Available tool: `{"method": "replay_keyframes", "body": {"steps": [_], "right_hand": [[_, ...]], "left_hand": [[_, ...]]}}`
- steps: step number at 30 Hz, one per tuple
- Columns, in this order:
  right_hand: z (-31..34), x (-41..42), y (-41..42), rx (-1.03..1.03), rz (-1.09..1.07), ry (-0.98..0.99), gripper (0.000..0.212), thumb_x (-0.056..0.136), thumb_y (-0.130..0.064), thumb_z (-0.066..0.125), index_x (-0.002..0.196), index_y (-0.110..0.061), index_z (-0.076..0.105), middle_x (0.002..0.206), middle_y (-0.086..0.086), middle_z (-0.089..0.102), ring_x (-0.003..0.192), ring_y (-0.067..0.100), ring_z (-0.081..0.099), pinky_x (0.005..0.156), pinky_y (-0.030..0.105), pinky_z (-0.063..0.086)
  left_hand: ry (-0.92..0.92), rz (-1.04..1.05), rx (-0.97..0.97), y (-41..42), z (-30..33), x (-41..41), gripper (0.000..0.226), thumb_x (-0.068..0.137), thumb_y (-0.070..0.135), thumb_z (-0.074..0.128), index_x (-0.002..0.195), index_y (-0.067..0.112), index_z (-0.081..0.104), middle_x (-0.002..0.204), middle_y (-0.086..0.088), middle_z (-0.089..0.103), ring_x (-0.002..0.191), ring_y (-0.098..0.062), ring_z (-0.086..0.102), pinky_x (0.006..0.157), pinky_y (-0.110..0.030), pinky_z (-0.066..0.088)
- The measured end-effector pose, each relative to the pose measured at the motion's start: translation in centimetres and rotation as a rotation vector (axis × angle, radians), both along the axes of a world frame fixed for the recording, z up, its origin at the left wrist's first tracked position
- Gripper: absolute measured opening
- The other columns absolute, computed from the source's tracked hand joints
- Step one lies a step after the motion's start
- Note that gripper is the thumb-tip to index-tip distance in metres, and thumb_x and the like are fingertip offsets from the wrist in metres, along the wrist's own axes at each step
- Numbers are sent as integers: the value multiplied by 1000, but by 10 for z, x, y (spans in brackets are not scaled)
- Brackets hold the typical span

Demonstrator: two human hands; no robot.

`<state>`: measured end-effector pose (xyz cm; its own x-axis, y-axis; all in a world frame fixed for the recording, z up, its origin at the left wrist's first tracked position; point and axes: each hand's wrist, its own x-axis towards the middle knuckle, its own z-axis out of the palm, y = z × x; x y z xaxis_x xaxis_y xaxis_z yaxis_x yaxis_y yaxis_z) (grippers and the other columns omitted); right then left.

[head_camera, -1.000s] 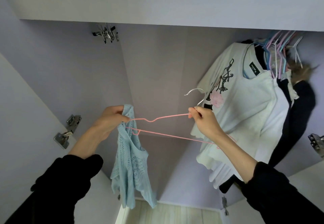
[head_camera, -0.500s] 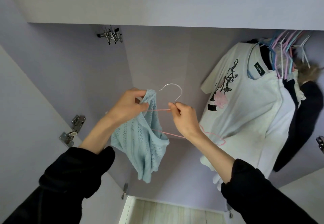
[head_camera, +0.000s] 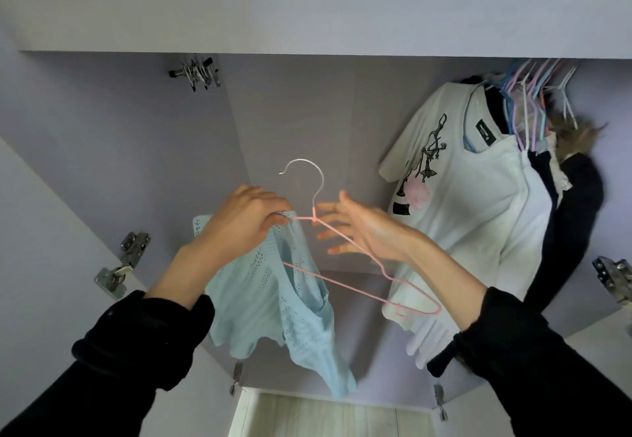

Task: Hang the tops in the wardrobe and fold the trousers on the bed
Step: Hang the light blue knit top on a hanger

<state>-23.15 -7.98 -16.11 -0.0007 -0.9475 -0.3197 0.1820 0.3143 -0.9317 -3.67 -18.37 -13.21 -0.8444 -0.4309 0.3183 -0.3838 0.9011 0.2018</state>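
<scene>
Left hand pinches blue top onto hanger — top hangs below.

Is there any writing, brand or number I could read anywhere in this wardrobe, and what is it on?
Neck label inside the collar of the white printed T-shirt: small white lettering on dark green, too small and blurred to read.
Print on that T-shirt's front: a drawing, no legible words.
Nothing else here carries readable text.
</scene>
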Motion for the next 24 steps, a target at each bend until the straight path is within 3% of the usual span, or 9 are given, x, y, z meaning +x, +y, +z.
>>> {"method": "replay_keyframes", "body": {"steps": [3,6,9,12,14,16,21,24], "right_hand": [[-12,-9,-2,206,226,278,38,100,-22,41,138,-13,42,140,5,47,113,20,49,80,32,49],[-26,6,-11,228,394,445,48,95,-11,51,141,-15,39,140,-1,47,126,15,43,82,28,45],[-35,26,-18,161,423,644,37,91,-13,58,127,-9,56,123,3,59,109,15,51,85,29,44],[-44,29,-21,83,454,884,27,88,-14,59,110,0,65,113,16,64,100,28,59,92,36,47],[-48,23,-21,116,456,1051,12,85,-16,58,86,-7,66,93,13,65,85,27,56,73,32,49],[-48,17,-20,167,487,1207,16,85,-16,57,70,-10,54,77,5,55,75,22,48,54,25,39],[-52,-9,-22,232,321,1219,10,87,-8,52,89,-6,61,84,11,54,77,19,49,54,22,35],[-52,-37,-11,257,143,921,18,89,0,50,97,8,65,97,22,64,87,19,54,72,25,37]], "left_hand": [[16,-49,52,5,-3,3,12,89,9,61,95,10,71,85,-4,68,83,-27,62,85,-33,37],[55,-102,65,8,-1,6,13,85,2,64,94,8,72,84,-3,69,80,-25,64,84,-37,41],[86,-128,45,7,1,13,15,83,-2,65,93,7,72,82,-2,68,78,-23,64,82,-42,42],[130,-90,39,6,-2,23,18,84,-3,63,96,8,72,85,-1,68,81,-22,63,82,-41,40],[174,-63,46,7,-5,28,18,85,-2,61,96,8,71,85,-1,67,81,-18,61,81,-35,35],[210,-67,31,10,-6,28,17,85,0,59,94,8,71,83,-1,66,79,-10,55,79,-31,32],[247,-64,-17,13,-2,28,18,83,3,56,91,5,71,80,-1,65,75,-9,54,77,-33,36],[302,20,-36,0,4,39,18,82,-3,58,94,3,70,81,-2,65,72,-20,60,74,-42,41]]}}
